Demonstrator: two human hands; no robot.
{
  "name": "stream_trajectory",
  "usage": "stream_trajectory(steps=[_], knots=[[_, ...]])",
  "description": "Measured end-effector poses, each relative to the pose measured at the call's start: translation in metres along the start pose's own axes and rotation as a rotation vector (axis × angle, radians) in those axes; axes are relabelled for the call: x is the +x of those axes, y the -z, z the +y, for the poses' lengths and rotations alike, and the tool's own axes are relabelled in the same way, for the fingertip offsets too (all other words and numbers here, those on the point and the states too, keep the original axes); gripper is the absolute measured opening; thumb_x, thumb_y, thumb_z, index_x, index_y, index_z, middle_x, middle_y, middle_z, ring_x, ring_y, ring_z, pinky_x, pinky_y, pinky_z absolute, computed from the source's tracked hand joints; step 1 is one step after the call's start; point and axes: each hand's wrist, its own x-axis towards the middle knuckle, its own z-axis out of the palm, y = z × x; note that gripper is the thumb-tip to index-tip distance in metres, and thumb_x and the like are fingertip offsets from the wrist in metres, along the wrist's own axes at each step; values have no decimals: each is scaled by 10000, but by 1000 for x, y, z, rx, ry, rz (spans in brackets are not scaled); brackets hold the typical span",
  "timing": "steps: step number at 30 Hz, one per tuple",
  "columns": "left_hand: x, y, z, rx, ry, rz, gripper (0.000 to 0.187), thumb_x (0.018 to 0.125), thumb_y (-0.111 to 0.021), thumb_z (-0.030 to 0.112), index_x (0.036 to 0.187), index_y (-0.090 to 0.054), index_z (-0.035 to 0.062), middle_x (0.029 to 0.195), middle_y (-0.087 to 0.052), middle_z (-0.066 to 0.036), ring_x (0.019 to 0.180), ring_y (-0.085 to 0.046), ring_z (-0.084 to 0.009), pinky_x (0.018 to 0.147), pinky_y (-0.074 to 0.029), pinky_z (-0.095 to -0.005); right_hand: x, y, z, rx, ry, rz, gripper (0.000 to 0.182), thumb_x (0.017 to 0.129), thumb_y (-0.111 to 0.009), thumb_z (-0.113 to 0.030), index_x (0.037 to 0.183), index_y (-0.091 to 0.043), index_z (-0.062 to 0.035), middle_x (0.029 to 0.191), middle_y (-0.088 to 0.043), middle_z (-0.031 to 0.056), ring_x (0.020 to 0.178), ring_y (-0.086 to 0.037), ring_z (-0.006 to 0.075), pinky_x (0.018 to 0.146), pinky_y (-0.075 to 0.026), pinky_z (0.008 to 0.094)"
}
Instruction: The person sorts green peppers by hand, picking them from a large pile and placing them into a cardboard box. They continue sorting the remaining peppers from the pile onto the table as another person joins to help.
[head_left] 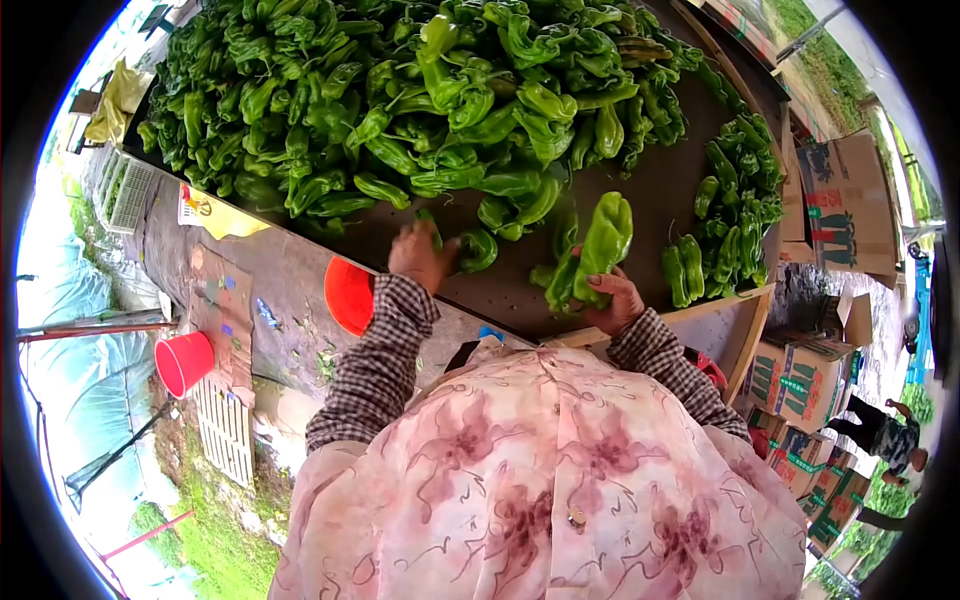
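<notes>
Long, wrinkled green peppers lie in a big heap on the dark tabletop. Near the table's front edge, my left hand has its fingers closed around a green pepper, mostly covered by the hand. A curled green pepper rests just to the right of that hand. My right hand grips several green peppers from below, thumb across them; the largest stands nearly upright. To the right of it, a smaller pile of green peppers sits along the table's wooden edge.
A red-orange bucket stands below the table's front edge on the left, and a red bucket farther left. Cardboard boxes are stacked on the right. Another person is at far right.
</notes>
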Motion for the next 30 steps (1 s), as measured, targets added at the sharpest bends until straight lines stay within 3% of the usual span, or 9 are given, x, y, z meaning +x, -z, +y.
stream_trajectory(steps=[2, 3, 5, 7, 10, 13, 17, 25, 30], knots=[[13, -13, -25, 163, -171, 810, 378, 740, -703, 312, 971, -619, 24, 854, -648, -172, 812, -622, -299, 734, -489, -421, -8, 2, -4, -98, 47, 88, 548, 638, -648, -52, 1167, -504, -54, 1022, -533, 65, 917, -539, 208, 829, -465, 378], [27, -11, -22, 148, -195, 831, 378, 740, -703, 312, 971, -619, 24, 854, -648, -172, 812, -622, -299, 734, -489, -421, -6, 4, -13, -119, 74, 82, 548, 638, -648, -52, 1167, -504, -54, 1022, -533, 65, 917, -539, 208, 829, -465, 378], [35, -7, -32, -143, -153, 410, 310, 767, -673, 246, 905, -597, -21, 787, -636, -153, 730, -621, -290, 691, -500, -411, -15, 2, -14, -173, 103, 112, 533, 633, -640, -33, 1150, -513, -53, 1019, -529, 54, 900, -534, 196, 821, -464, 368], [35, -5, -35, -282, -178, 327, 297, 803, -622, 202, 985, -570, -27, 837, -630, -136, 720, -615, -277, 669, -504, -410, -20, 4, -13, -183, 121, 133, 530, 633, -644, -34, 1147, -514, -51, 1018, -532, 54, 905, -535, 196, 823, -464, 367], [-4, 13, -22, -1634, -194, -216, 359, 856, -486, 201, 1117, -528, -42, 884, -612, -142, 763, -595, -259, 668, -477, -411, -18, 6, -8, -194, 98, 144, 525, 641, -664, -53, 1145, -517, -44, 1021, -539, 57, 924, -536, 199, 832, -462, 367], [-25, 11, -7, -1895, -327, -586, 384, 847, -418, 216, 1120, -514, -36, 940, -591, -184, 791, -573, -277, 709, -463, -375, -13, 7, 0, -175, 34, 120, 526, 656, -698, -98, 1146, -520, -34, 1030, -550, 63, 944, -541, 204, 841, -462, 372], [-26, 0, 5, -2128, -348, -893, 436, 866, -365, 224, 1210, -435, -34, 935, -537, -159, 737, -502, -254, 661, -427, -344, -2, -9, 5, -117, -38, -15, 532, 676, -726, -165, 1146, -522, -18, 1047, -566, 73, 948, -557, 214, 846, -466, 375], [-30, -6, 13, -2130, -475, -1050, 388, 927, -338, 271, 1136, -454, -34, 798, -489, -73, 610, -469, -161, 536, -400, -274, 7, -29, 10, -25, 22, -206, 520, 744, -702, -297, 1146, -511, -29, 1039, -571, 67, 967, -549, 198, 832, -472, 375], [-32, -3, 17, -2017, -503, -1017, 372, 938, -346, 293, 1076, -461, -33, 757, -490, -65, 555, -489, -163, 486, -417, -281, 8, 1, 15, 15, -25, -38, 559, 788, -642, -376, 1193, -487, -24, 1150, -534, 114, 1008, -555, 285, 882, -457, 431]])
